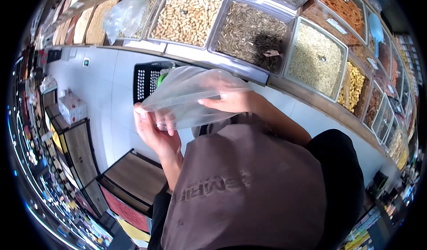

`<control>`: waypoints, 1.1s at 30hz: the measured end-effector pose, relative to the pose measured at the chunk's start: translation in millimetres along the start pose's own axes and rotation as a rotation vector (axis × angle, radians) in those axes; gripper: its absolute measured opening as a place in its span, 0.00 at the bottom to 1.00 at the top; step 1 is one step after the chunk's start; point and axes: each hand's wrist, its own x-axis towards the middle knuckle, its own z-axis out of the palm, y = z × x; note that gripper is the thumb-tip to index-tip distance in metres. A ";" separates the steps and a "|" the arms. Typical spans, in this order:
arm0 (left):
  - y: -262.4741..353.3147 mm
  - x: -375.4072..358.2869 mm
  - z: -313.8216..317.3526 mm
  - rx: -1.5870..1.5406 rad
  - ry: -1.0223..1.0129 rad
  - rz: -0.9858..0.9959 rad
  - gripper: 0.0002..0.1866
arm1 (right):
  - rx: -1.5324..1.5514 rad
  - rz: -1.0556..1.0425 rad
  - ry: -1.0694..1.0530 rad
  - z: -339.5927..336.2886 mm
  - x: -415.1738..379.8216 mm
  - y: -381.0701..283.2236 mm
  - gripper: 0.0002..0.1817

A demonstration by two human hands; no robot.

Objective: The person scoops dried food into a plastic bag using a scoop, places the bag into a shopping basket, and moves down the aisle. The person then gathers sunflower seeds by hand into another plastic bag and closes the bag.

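Note:
A clear plastic bag [178,96] is stretched out between my two hands, in front of my brown shirt. At its lower left edge my left hand [155,128] pinches the film between thumb and fingers, palm turned up. My right hand [227,101] is at the bag's right part, with the thumb on the near side and the other fingers blurred behind or inside the film. The bag looks empty and lies nearly flat. Behind it, a black basket [144,79] with a green item is partly covered.
Bins of peanuts [187,16], striped seeds [249,32], pale seeds [316,59] and yellow pieces [353,85] line the counter ahead. Another crumpled plastic bag [126,16] lies on a bin. A light blue scoop [376,30] is at right, and a white box [72,108] at left.

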 end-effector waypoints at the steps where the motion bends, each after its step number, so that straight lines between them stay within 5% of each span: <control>1: -3.8 -13.5 -7.3 0.053 0.079 -0.033 0.12 | 0.099 0.083 -0.181 1.1 -2.5 2.4 0.35; 2: -5.8 -26.5 -14.5 0.109 0.156 -0.074 0.12 | 0.201 0.171 -0.362 4.5 -6.8 2.3 0.35; 7: -24.2 -88.0 -36.1 0.333 0.267 -0.183 0.13 | 0.172 0.040 -0.413 9.4 -17.2 -20.0 0.33; 9: -31.8 -104.0 -43.1 0.393 0.240 -0.205 0.13 | 0.169 -0.032 -0.605 18.4 -20.6 -21.0 0.33; 13: -32.1 -127.9 -64.7 0.401 0.231 -0.204 0.14 | 0.269 -0.078 -0.699 34.3 -41.4 -31.5 0.33; 15: -25.6 -140.8 -77.7 0.396 0.251 -0.187 0.14 | 0.158 -0.263 -0.656 45.4 -56.8 -40.9 0.36; 20: 3.7 -191.3 -148.9 0.400 0.352 -0.136 0.15 | 0.010 -0.256 -0.779 133.7 -97.0 -73.3 0.43; 23: 32.4 -240.0 -216.4 0.436 0.558 -0.135 0.16 | -0.053 -0.336 -0.770 217.0 -121.2 -87.7 0.29; 25: 39.7 -277.3 -266.6 0.399 0.644 -0.136 0.17 | -0.336 -0.227 -1.005 269.5 -124.1 -113.7 0.16; 28: 38.2 -324.8 -325.9 0.387 0.738 -0.160 0.17 | -0.381 -0.510 -0.950 335.9 -154.8 -116.4 0.08; 33: 27.1 -376.3 -378.1 0.317 0.839 -0.242 0.16 | -0.459 -0.420 -1.081 364.2 -172.8 -141.0 0.07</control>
